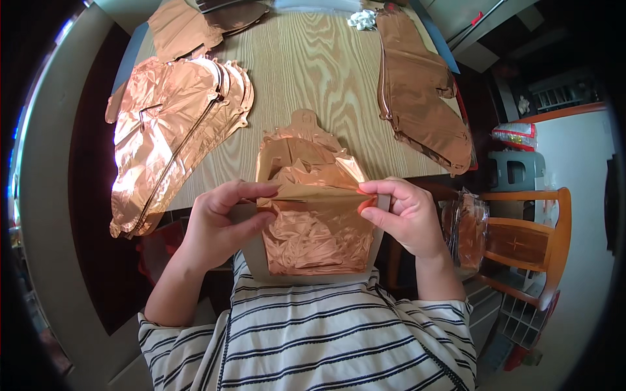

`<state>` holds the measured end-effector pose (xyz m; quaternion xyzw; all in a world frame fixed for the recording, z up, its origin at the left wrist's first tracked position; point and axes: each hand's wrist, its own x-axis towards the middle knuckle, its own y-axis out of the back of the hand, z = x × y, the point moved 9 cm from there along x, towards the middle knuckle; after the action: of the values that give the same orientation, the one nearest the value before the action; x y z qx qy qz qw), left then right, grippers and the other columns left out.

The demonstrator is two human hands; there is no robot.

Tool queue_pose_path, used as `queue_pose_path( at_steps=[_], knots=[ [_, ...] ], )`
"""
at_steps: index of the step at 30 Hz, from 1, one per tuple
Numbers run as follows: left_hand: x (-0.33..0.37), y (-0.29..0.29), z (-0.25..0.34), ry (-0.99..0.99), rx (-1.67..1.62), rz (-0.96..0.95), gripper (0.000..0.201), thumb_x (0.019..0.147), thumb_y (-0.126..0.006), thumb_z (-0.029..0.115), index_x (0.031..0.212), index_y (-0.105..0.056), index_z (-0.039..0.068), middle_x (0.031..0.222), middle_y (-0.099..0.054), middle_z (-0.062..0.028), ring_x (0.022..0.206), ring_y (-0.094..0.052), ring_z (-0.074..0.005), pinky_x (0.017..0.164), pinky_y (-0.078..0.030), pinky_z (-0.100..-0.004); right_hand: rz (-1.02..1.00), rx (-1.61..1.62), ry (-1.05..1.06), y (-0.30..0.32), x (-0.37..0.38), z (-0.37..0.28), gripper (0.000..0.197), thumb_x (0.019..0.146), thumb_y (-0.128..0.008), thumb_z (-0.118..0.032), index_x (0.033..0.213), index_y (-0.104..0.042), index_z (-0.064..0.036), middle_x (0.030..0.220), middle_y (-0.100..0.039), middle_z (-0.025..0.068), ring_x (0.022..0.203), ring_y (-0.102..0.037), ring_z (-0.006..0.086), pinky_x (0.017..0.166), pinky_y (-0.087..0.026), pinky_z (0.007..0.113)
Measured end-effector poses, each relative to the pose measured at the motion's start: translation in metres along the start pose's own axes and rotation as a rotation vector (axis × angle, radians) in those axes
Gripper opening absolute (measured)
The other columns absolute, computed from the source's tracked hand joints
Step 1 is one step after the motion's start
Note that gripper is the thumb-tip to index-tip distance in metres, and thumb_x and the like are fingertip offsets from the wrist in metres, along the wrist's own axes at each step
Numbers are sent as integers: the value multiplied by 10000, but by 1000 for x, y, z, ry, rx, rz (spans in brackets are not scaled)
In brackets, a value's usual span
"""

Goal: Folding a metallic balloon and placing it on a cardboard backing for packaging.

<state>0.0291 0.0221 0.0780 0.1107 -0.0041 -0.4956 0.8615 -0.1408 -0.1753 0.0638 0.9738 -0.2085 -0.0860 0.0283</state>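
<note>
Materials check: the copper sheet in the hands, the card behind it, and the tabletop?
Copper sheet: looks like thin metallised plastic film, glossy; it creases sharply and mirrors light. Card: seems matte grey cardboard, flat and stiff. Tabletop: light wood or wood-look laminate, with visible grain lines; which one cannot be told. Left hand and right hand pinch the sheet's fold.

A wooden table (306, 65) carries 3 heaps of copper foil balloons (173, 124) and white scraps (362, 19).

Both hands pinch a folded rose-gold foil balloon (312, 208) against a grey card (255, 257): left hand (222, 225) on its left edge, right hand (404, 215) on the right. More foil balloons (173, 130) lie on the wooden table (313, 72).
</note>
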Motion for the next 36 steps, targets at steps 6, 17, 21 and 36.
queue_pose_path(
  at_steps=[6,17,21,36],
  knots=[
    [-8,3,13,-86,116,27,433,823,-780,-28,1238,-692,59,963,-691,-45,886,-648,-120,826,-507,-258,-24,82,-65,-1,-6,-13,317,900,-721,33,1208,-653,51,1097,-666,48,945,-672,104,862,-540,235],
    [-9,3,16,3,219,39,258,813,-792,7,1062,-724,25,874,-632,-61,796,-637,-146,726,-504,-275,-64,-308,127,-3,-7,-44,173,852,-794,-52,1011,-735,-14,893,-698,60,766,-638,116,693,-509,243],
    [-12,4,27,-22,272,-25,159,801,-809,29,927,-714,8,889,-632,-78,791,-641,-166,707,-507,-286,-116,-373,178,-4,-12,-54,127,832,-798,-34,930,-720,-13,870,-685,62,725,-615,127,651,-484,257],
    [44,17,-47,473,92,-154,312,917,-735,323,918,-705,12,744,-623,11,683,-565,-79,606,-441,-248,-284,-157,-129,1,80,23,169,913,-745,-185,891,-700,-25,819,-678,-15,717,-572,75,685,-484,268]
  ],
)
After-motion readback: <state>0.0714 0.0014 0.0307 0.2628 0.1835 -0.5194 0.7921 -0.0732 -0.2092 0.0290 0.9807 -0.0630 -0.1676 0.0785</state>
